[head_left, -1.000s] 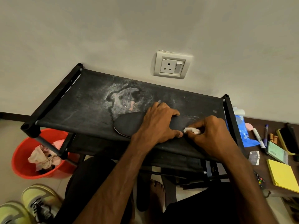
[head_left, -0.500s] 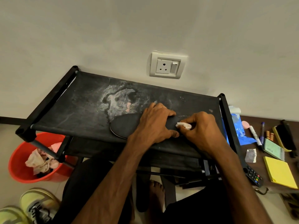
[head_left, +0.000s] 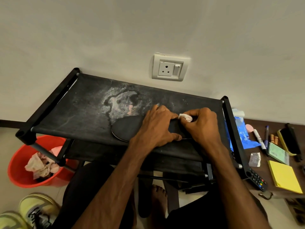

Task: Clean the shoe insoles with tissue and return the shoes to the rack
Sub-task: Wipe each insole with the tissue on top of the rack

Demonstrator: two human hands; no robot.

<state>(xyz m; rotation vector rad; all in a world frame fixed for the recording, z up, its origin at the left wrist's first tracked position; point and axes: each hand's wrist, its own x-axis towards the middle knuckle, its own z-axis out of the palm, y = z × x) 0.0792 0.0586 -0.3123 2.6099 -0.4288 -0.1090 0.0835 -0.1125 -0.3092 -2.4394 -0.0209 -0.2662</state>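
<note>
The head camera looks down on a black rack (head_left: 74,113) set against a pale wall, its top shelf of dark cloth carrying a whitish stain (head_left: 122,104) near the middle. On that shelf, close to the near edge and right of centre, lies a black insole (head_left: 127,128) with its rounded end pointing toward the shelf's left edge. The left hand (head_left: 156,124) lies across the insole's middle, fingers spread and laid flat on it and thumb along its near side, pressing it to the cloth without curling round it. The right hand (head_left: 203,124) sits just beside it toward the shelf's right edge, its fingers bent in and pinching a small wad of white tissue (head_left: 185,116) against the insole's far side, where the two hands nearly meet. The insole's right end is hidden under the hands. On the floor off the shelf's near left corner stands a red bucket (head_left: 19,171) holding crumpled wipes (head_left: 41,164), and nearer the person a pair of yellow-green shoes (head_left: 38,209) shows at the lower left. A wall socket (head_left: 170,67) sits above the shelf's far edge. Beyond the rack's right edge a low brown table (head_left: 264,171) bears a blue bag (head_left: 241,131), a marker (head_left: 260,139), a remote (head_left: 256,180) and a yellow pad (head_left: 283,177).
</note>
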